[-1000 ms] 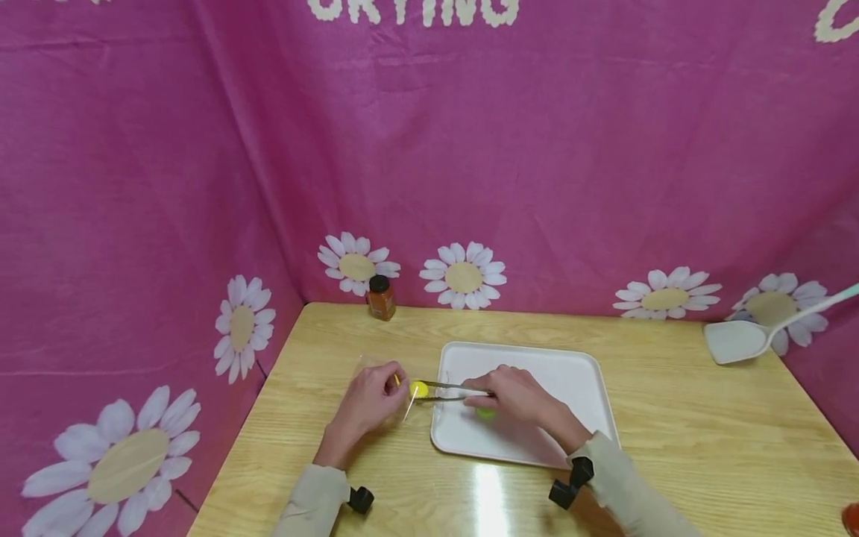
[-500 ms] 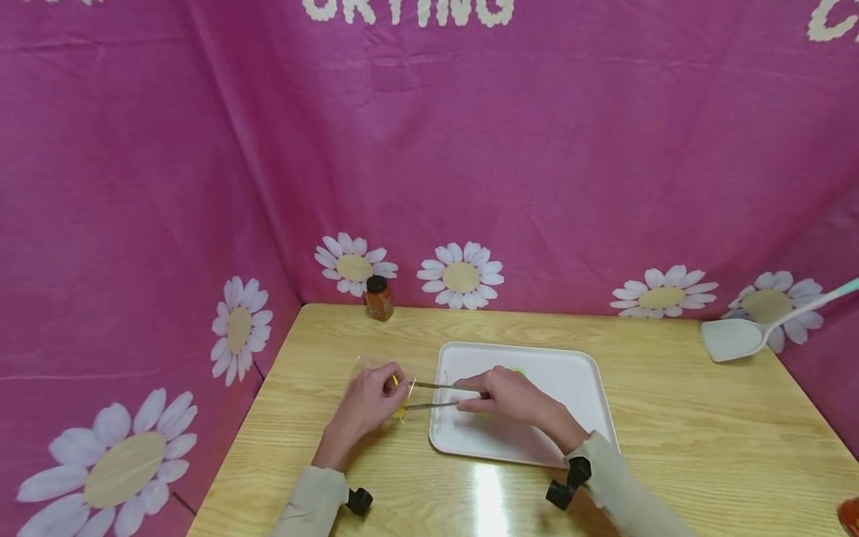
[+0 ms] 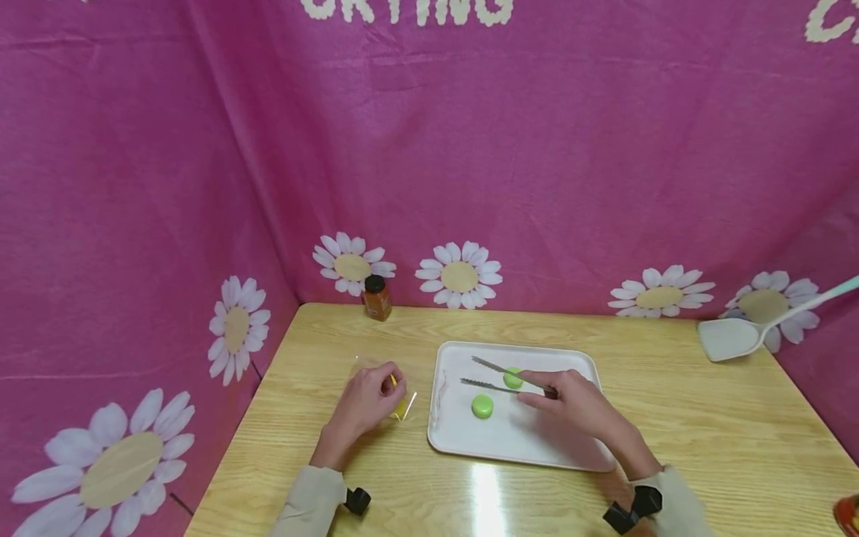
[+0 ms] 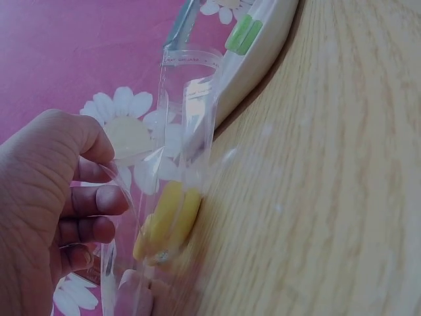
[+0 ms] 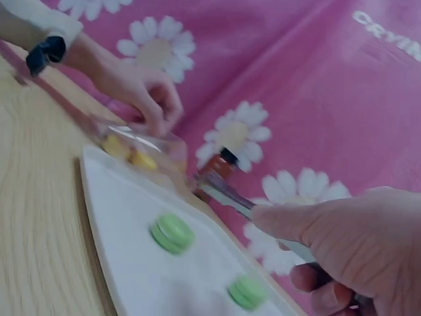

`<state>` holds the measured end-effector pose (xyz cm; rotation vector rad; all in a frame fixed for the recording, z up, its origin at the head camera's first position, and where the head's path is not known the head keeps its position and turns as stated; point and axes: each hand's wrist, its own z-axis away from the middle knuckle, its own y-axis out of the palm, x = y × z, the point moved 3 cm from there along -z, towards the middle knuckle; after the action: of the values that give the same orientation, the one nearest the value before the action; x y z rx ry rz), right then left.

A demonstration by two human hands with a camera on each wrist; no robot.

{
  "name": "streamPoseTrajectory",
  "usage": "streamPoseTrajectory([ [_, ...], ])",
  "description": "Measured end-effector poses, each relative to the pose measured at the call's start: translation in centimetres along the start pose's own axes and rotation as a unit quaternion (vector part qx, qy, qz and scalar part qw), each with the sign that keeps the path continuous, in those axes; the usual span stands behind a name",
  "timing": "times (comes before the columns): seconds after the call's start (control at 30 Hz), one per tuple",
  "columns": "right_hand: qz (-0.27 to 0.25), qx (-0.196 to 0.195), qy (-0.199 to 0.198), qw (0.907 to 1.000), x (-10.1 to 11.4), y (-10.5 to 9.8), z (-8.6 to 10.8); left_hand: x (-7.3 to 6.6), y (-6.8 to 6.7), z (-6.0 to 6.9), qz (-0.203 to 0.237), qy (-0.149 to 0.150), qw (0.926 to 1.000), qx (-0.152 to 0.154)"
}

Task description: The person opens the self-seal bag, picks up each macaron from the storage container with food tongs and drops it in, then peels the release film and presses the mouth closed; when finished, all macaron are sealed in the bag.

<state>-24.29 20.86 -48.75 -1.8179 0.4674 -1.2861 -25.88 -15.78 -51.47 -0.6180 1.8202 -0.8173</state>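
Note:
My left hand (image 3: 365,399) pinches the edge of a clear plastic bag (image 4: 197,112) left of the white tray (image 3: 537,440). Yellow macarons (image 4: 174,214) lie inside the bag; in the right wrist view, two yellow shapes (image 5: 143,160) show through its plastic. My right hand (image 3: 570,403) grips metal tongs (image 3: 488,385) over the tray, their arms spread with nothing between the tips. On the tray sit two green macarons: a front one (image 3: 482,406) stands apart from the tongs, and a rear one (image 5: 247,293) is partly covered by them in the head view.
A small jar with a black lid (image 3: 377,300) stands at the table's back left. A white spatula (image 3: 731,339) leans at the back right. Something red (image 3: 847,514) shows at the right edge. Pink cloth (image 3: 537,149) hangs behind the wooden table (image 3: 671,418).
The tongs carried a yellow macaron leftward into the bag and released it. My right hand then drew the tongs back right over the tray. The left hand stayed at the bag.

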Motion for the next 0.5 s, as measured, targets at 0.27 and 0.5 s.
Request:
streamPoseTrajectory([
  [0.27,0.045,-0.051,0.071,0.9952,-2.9,-1.6,2.9,0.2,0.1,0.0,0.001,-0.002,1.0,0.006],
  [0.5,0.039,-0.033,0.102,0.9934,-3.9,-1.6,4.2,0.1,0.2,0.0,0.001,-0.001,1.0,0.006],
])
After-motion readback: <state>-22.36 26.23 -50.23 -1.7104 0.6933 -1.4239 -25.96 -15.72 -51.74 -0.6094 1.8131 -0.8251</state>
